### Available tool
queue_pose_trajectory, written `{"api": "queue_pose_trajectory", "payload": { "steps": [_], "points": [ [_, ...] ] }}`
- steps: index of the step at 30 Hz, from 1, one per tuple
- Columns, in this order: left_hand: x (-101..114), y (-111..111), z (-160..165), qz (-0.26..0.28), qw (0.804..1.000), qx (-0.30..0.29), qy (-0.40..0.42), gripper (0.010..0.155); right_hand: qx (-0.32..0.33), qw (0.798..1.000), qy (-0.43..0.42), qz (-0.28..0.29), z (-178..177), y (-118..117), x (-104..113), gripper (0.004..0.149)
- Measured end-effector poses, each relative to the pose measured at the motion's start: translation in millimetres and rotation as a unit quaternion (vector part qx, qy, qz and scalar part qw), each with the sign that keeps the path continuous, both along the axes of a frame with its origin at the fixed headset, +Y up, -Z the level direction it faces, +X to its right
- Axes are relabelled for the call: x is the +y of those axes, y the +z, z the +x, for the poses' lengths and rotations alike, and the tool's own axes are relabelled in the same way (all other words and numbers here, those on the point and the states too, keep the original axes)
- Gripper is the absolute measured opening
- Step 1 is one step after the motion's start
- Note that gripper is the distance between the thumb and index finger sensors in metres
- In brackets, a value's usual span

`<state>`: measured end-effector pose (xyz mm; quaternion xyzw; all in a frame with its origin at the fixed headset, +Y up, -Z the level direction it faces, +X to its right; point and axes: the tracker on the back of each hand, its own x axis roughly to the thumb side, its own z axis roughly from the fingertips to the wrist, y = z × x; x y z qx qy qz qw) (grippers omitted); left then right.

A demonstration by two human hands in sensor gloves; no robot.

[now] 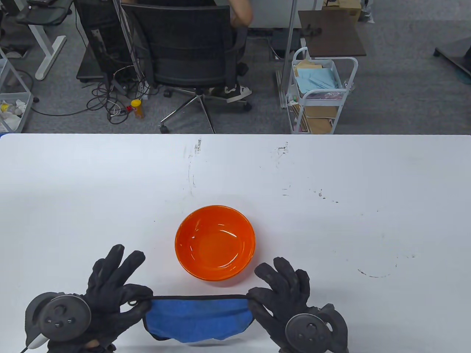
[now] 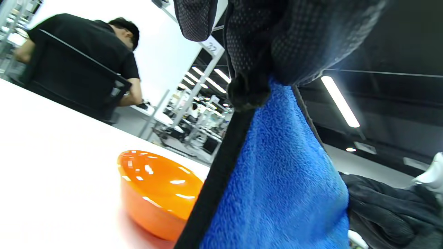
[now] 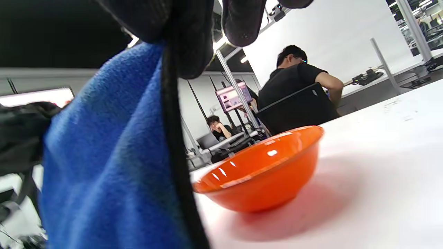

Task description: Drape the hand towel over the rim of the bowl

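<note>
Two hands, left hand (image 1: 110, 290) and right hand (image 1: 285, 294), pinch the towel's (image 1: 198, 318) top corners, stretched at the bowl's (image 1: 215, 242) 6 o'clock; soft, light, floppy, so corners hold best.

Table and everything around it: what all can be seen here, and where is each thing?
Bowl: one, orange, empty, near middle of the table.
Hand towel: one, blue with black edging, stretched between both hands just in front of the bowl, not touching it.
Table: one, white, scuffed.
Office chair: one, black, beyond the table, someone seated in it.
Cart: one, white wire, beyond the table to the right.
Left hand: black glove, pinches the towel's left corner.
Right hand: black glove, pinches the right corner.
</note>
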<state>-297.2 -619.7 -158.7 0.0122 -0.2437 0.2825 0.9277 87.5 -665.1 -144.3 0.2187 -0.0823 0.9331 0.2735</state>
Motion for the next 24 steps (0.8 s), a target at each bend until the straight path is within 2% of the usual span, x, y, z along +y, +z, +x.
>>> {"api": "queue_pose_trajectory", "payload": {
  "steps": [5,8,10,14,18,21,24],
  "points": [
    [-24.4,-43.6,6.4,-0.074,0.996,0.043,-0.010,0.038,-0.046,0.998,0.022,-0.020,-3.8,-32.5,-16.0,0.041],
    [-40.2,-69.7,11.3,-0.077,0.994,0.077,-0.013,0.038,-0.072,0.996,0.042,-0.029,-5.7,-56.3,-22.0,0.041],
    [-52.4,-87.1,16.8,-0.055,0.993,0.101,-0.019,0.038,-0.094,0.993,0.069,-0.017,-8.5,-72.3,-23.2,0.041],
    [-69.4,-106.2,25.6,-0.028,0.990,0.135,-0.027,0.038,-0.127,0.985,0.116,0.019,-14.4,-93.5,-25.1,0.041],
    [-86.1,-123.4,33.1,-0.042,0.986,0.157,-0.027,0.038,-0.164,0.972,0.166,0.027,-21.9,-112.3,-33.1,0.041],
    [-92.9,-133.9,37.9,-0.049,0.984,0.171,-0.030,0.038,-0.174,0.962,0.203,0.049,-27.0,-118.4,-42.8,0.041],
    [-95.4,-144.1,45.0,-0.045,0.981,0.181,-0.061,0.037,-0.202,0.942,0.251,0.090,-35.1,-118.2,-54.0,0.041]
  ]
}}
